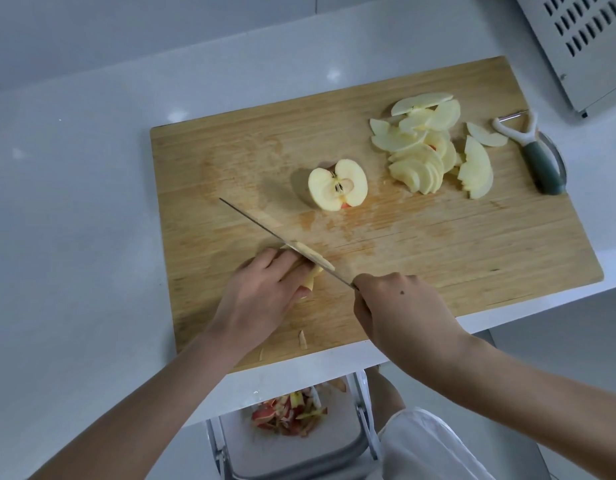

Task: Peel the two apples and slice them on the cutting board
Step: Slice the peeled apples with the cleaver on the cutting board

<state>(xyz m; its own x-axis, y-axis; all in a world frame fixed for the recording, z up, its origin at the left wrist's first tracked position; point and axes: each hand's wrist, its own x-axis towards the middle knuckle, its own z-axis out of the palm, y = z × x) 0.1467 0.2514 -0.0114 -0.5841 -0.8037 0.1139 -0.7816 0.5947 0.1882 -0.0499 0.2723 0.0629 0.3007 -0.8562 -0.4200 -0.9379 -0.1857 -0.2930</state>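
A wooden cutting board (420, 244) lies on the white counter. A peeled apple half (337, 184) rests cut face up near its middle. A heap of pale apple slices (434, 147) lies at the board's back right. My left hand (265, 289) presses down on a piece of apple (311, 275), mostly hidden under my fingers, near the board's front left. My right hand (396, 306) grips the handle of a knife (275, 233), whose long blade runs diagonally over that piece with its tip toward the back left.
A white and grey peeler (531, 147) lies at the board's right end. A perforated metal appliance (576, 39) stands at the back right. Below the counter's front edge, a bin (289, 417) holds red apple peelings. Small scraps (302, 339) lie by the board's front edge.
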